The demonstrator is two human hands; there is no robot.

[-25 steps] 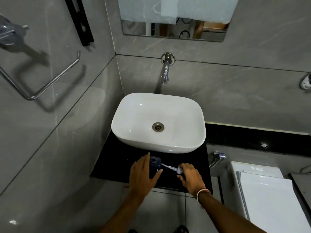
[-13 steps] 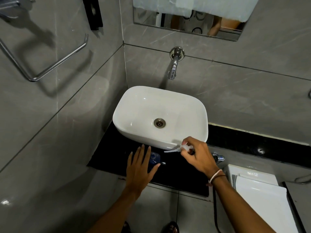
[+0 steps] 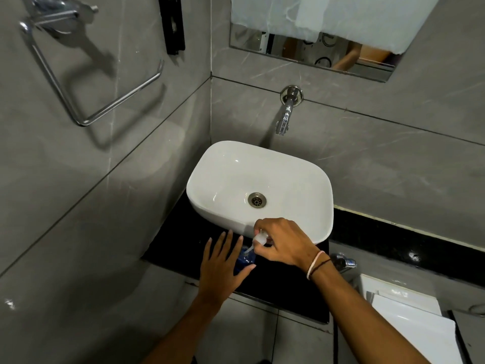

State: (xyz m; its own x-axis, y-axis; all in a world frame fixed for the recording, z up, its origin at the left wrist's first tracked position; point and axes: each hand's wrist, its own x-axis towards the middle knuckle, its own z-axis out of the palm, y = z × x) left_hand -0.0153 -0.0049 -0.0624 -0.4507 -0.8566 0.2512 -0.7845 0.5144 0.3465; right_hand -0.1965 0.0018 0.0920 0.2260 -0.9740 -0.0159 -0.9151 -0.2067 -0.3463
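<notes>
Fitting the pump into the bottle

My right hand (image 3: 286, 243) pinches the pump (image 3: 261, 237), its tube tip at the mouth of the bottle (image 3: 245, 260). My left hand (image 3: 223, 266), fingers straight, steadies the bottle on the counter (image 3: 178, 248). Next, I reckon: lower the pump straight, then twist.

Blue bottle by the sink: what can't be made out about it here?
Head view, blue bottle: mostly hidden behind the left hand; label and fill level unreadable.
Head view, pump top: largely covered by the right hand; nozzle hidden.
Whether the left hand touches the bottle: cannot tell.
</notes>
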